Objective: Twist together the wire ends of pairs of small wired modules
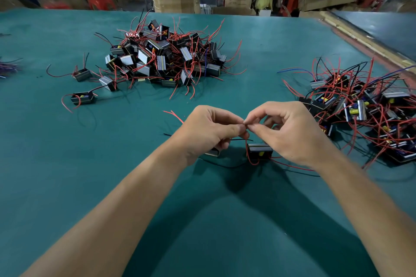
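Just above the counter (90,175), the left hand (210,129) and right hand (292,128) each keep a fingertip grip pinching the thin wire ends (245,122), which look light, springy and slippery, best held near the tips, their module (260,152) lying below.

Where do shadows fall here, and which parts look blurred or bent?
Head view: dark arm shadows lie on the green table between the forearms; the cardboard boxes behind are blurred; the table's far edge bows from the wide lens; the left hand and right hand look sharp.
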